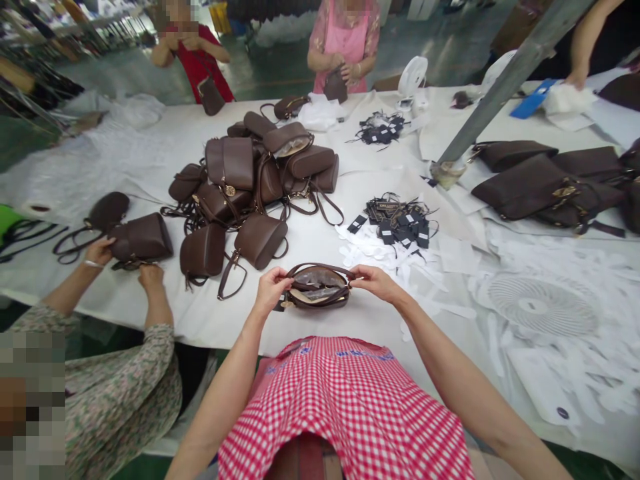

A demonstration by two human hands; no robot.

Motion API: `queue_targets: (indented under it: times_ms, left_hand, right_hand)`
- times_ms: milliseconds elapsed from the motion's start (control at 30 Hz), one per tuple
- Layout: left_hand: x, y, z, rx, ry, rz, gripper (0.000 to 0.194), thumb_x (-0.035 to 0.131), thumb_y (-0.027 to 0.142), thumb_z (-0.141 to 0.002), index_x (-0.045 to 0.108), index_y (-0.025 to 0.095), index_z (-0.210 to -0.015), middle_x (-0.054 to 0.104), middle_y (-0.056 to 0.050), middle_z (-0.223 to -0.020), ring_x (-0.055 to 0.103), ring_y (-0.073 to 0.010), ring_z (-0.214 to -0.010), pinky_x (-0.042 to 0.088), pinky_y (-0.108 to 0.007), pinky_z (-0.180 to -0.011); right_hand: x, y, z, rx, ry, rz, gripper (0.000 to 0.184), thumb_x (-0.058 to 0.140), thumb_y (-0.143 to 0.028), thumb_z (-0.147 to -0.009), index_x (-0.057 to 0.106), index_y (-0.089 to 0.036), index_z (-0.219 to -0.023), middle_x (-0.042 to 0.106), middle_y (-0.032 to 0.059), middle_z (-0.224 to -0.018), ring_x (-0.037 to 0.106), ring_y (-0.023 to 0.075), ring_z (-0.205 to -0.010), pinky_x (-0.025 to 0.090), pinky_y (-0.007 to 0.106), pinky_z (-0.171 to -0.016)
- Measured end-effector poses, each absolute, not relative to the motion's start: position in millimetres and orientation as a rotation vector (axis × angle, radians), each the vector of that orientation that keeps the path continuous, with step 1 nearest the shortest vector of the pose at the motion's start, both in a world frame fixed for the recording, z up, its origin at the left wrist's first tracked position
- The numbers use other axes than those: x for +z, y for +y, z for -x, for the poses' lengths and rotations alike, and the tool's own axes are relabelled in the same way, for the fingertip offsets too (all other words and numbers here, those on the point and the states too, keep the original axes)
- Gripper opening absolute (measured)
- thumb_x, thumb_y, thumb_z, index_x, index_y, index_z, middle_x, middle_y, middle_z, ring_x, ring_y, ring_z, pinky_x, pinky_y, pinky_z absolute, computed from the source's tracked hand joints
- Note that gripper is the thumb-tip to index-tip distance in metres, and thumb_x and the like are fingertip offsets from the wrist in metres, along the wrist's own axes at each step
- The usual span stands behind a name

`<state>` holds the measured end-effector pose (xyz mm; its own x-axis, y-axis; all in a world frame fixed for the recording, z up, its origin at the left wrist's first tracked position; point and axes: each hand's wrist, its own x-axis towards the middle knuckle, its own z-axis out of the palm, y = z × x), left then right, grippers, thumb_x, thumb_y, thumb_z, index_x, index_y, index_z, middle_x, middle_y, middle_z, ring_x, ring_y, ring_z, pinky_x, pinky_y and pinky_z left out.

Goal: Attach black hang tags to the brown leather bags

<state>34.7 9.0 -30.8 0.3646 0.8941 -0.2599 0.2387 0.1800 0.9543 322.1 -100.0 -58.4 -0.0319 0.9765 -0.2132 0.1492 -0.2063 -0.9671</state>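
A small brown handbag rests on the white table in front of me, its top opening facing up. Its mouth is spread apart, showing a pale lining and crumpled clear plastic inside. My left hand pinches the bag's left end, where a dark tag hangs beside it. At the right end my right hand grips the bag near the strap fitting. The strap arches along the far side of the opening. Beyond my hands lies a heap of similar brown bags.
Black tags lie in a pile over white paper strips. A white fan stands at the right, near a slanted metal post. On my left, a co-worker's hands hold another bag. Other people stand across the table.
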Motion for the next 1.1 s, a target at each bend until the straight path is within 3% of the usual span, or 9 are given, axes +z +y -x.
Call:
queue_targets:
  times_ms: [167,300,467,533,600,733,867,967,1100]
  left_hand:
    - [-33.0,0.0,-50.7,0.838,1.555,-1.81,0.005,0.055,0.019,-0.074,0.051,0.021,-0.074,0.044,0.006,-0.056,0.045,-0.0116,-0.053,0.035,-0.023,-0.059]
    - [-39.9,-1.8,-50.3,0.773,1.724,-1.791,0.011,0.048,0.018,-0.081,0.051,0.022,-0.091,0.044,0.006,-0.061,0.046,-0.0139,-0.058,0.032,-0.024,-0.061]
    - [-40.7,-3.8,-29.2,0.694,1.524,-1.887,0.016,0.053,0.029,-0.084,0.056,0.02,-0.097,0.053,0.001,-0.073,0.051,-0.0156,-0.066,0.04,-0.027,-0.068]
    - [-29.3,-10.7,-27.2,0.81,1.484,-2.043,0.03,0.058,0.026,-0.081,0.055,0.017,-0.11,0.058,-0.006,-0.091,0.056,-0.0192,-0.08,0.044,-0.032,-0.077]
    - [-14.6,-22.2,-35.6,0.862,1.317,-2.251,0.031,0.054,0.022,-0.084,0.055,0.018,-0.114,0.059,-0.011,-0.104,0.056,-0.0226,-0.096,0.044,-0.035,-0.088]
    - [-0.4,-47.1,-79.0,0.463,0.716,-2.579,0.021,0.049,0.02,-0.089,0.059,0.019,-0.107,0.061,-0.012,-0.112,0.056,-0.0242,-0.107,0.045,-0.039,-0.095]
    - [-17.3,-56.4,-117.0,0.288,0.65,-2.71,0.036,0.058,0.018,-0.083,0.052,0.014,-0.119,0.051,-0.017,-0.134,0.042,-0.0309,-0.129,0.034,-0.05,-0.107]
    - [-29.1,-54.7,-125.3,0.206,0.672,-2.742,0.031,0.055,0.013,-0.084,0.053,0.016,-0.115,0.056,-0.016,-0.128,0.043,-0.0294,-0.129,0.032,-0.052,-0.107]
    - [-26.3,-52.3,-126.5,0.162,0.674,-2.756,0.018,0.048,0.011,-0.086,0.057,0.017,-0.101,0.062,-0.012,-0.106,0.054,-0.026,-0.109,0.037,-0.046,-0.101]
  right_hand:
    - [-61.2,-103.8,-316.9,1.228,-1.302,1.466,0.022,0.068,-0.039,-0.073,0.065,-0.018,-0.082,0.066,0.0017,-0.078,0.06,0.0176,-0.076,0.049,0.03,-0.071]
    - [-62.8,-105.3,-312.8,1.16,-1.34,1.494,0.021,0.066,-0.034,-0.073,0.066,-0.019,-0.087,0.068,0.0031,-0.087,0.062,0.0188,-0.084,0.051,0.031,-0.073]
    - [-64.3,-102.7,-308.8,1.124,-1.316,1.483,0.028,0.066,-0.029,-0.072,0.065,-0.019,-0.098,0.068,0.0053,-0.097,0.064,0.019,-0.091,0.053,0.031,-0.077]
    - [-65.3,-102.2,-308.8,1.103,-1.291,1.5,0.027,0.067,-0.029,-0.071,0.065,-0.018,-0.095,0.068,0.0052,-0.095,0.064,0.0186,-0.089,0.053,0.031,-0.077]
    - [-66.5,-102.6,-309.5,1.113,-1.268,1.511,0.025,0.069,-0.029,-0.069,0.065,-0.018,-0.092,0.067,0.0047,-0.092,0.064,0.0184,-0.086,0.053,0.032,-0.077]
    - [-68.8,-106.2,-311.0,1.13,-1.224,1.488,0.023,0.07,-0.031,-0.068,0.065,-0.018,-0.087,0.067,0.0039,-0.088,0.065,0.0187,-0.084,0.053,0.034,-0.079]
    - [-75.1,-112.8,-311.1,1.221,-1.149,1.406,0.024,0.067,-0.028,-0.068,0.064,-0.018,-0.091,0.068,0.0035,-0.089,0.066,0.0184,-0.086,0.053,0.035,-0.084]
    - [-88.4,-118.0,-310.0,1.307,-1.004,1.359,0.03,0.064,-0.033,-0.07,0.06,-0.019,-0.096,0.069,0.0039,-0.091,0.067,0.0193,-0.088,0.055,0.036,-0.08]
    - [-107.8,-123.0,-305.4,1.172,-1.08,1.475,0.028,0.062,-0.033,-0.07,0.061,-0.019,-0.094,0.066,0.0051,-0.092,0.066,0.019,-0.083,0.053,0.033,-0.071]
